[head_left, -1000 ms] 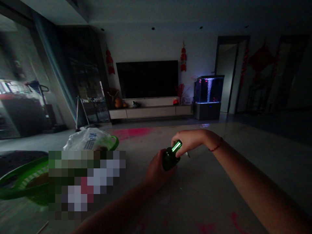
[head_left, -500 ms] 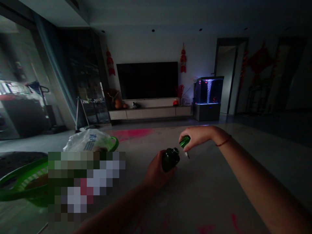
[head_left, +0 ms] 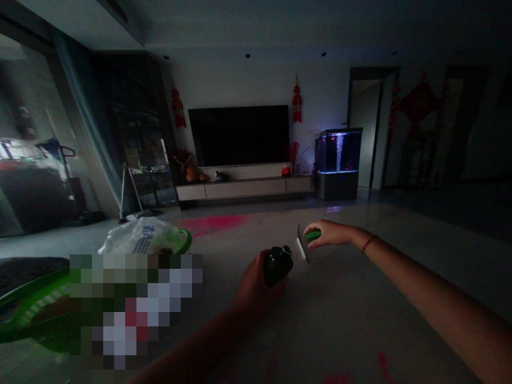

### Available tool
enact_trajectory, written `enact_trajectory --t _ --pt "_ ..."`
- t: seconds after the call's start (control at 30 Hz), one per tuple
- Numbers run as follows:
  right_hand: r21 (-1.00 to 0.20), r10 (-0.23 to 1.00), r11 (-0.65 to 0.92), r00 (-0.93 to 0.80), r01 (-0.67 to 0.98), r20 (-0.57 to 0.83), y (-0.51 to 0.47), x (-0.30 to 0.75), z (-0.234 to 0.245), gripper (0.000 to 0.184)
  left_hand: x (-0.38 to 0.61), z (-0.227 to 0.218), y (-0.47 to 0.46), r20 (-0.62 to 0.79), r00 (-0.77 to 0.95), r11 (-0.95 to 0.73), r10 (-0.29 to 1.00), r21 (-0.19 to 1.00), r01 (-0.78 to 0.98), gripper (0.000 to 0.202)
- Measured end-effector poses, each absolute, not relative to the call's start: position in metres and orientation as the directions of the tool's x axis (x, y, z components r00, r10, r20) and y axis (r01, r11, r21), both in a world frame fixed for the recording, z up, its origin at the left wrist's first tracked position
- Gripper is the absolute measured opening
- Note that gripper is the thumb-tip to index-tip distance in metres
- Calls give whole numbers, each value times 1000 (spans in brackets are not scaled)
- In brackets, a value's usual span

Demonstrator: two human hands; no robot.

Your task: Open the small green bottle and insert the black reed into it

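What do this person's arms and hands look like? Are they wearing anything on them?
The left forearm and right forearm are bare, with no sleeves in view, and the left hand and right hand wear no gloves. A thin red cord circles the right wrist. The left wrist is dim, but nothing shows on it.

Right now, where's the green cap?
In the head view, the green cap is pinched in the right hand, just right of the dark bottle held in the left hand.
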State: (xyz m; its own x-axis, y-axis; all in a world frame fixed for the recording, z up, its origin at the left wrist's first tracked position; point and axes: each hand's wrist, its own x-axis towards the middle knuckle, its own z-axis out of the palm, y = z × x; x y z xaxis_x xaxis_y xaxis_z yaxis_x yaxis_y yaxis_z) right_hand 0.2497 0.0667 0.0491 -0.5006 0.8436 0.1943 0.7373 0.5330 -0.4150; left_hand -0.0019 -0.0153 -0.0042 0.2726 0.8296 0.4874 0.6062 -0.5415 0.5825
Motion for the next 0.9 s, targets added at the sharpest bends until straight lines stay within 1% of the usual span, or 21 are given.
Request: enact_trajectory --t 0.1,0.2,0.33,0.43,0.53,0.67,0.9 --pt "-469 876 475 -348 745 334 70 275 27 43 -2 -3 -15 487 278 -546 828 584 601 56" --pt "-533 871 429 -177 730 458 70 292 3 39 -2 -2 -16 484 284 -547 828 587 597 56" --pt "-645 847 404 2 649 532 70 300 -24 41 -3 -1 -17 479 289 -548 829 590 593 56" --pt "-705 823 387 121 594 554 71 298 -37 40 -3 -2 -17 481 280 -545 831 601 585 55" --pt "-727 802 384 184 569 568 68 295 -46 39 -3 -4 -16 483 277 -546 831 608 576 55" --pt "-714 775 347 243 608 583 62 293 -48 41 -4 -5 -16 480 280 -546 831 611 573 56" --pt "-636 774 289 216 716 595 61 291 -49 33 -3 -2 -18 463 268 -524 845 619 585 57"
